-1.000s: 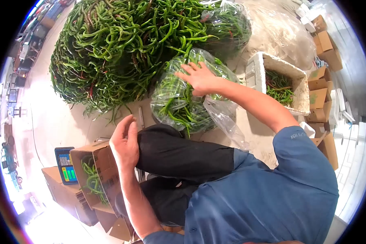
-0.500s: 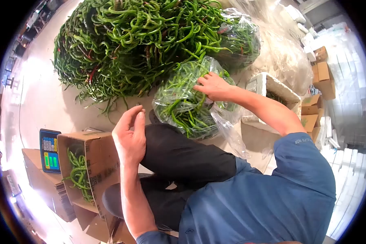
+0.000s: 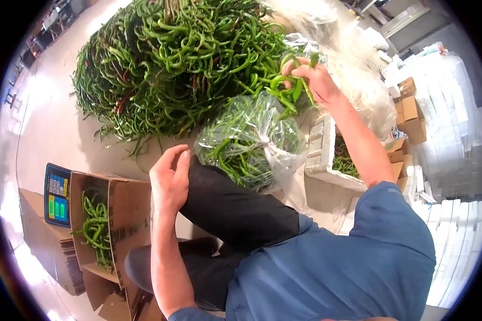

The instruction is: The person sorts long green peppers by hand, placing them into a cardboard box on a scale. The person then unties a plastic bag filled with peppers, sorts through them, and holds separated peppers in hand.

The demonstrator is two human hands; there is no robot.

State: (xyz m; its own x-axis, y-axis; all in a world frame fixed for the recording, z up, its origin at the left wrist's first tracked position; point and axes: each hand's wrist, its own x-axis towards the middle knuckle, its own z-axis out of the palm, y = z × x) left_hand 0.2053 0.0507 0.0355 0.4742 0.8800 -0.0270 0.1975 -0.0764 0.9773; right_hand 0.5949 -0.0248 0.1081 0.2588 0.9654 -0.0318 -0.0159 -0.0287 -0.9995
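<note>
My right hand (image 3: 320,81) is closed around a few long green chili peppers (image 3: 296,92), held up at the right edge of a big heap of green chili peppers (image 3: 182,59). Below it lies a knotted clear plastic bag (image 3: 262,142) with green chilies inside. My left hand (image 3: 170,179) is by my bent knee, fingers slightly curved and thumb apart, with nothing seen in it. Left of that hand, a cardboard box (image 3: 133,206) lies with its opening sideways, and green chilies (image 3: 95,227) show in it.
A white foam box (image 3: 318,142) with chilies in its bottom stands to the right. A scale display (image 3: 57,193) is at the left, above stacked flat cardboard (image 3: 45,241). Clear plastic sheeting (image 3: 353,59), cartons (image 3: 411,109) and white foam boxes (image 3: 455,230) fill the right side.
My right hand has moved up and right from the plastic bag and now holds chilies. The bag's knotted neck now lies on top. My left hand has stayed about where it was.
</note>
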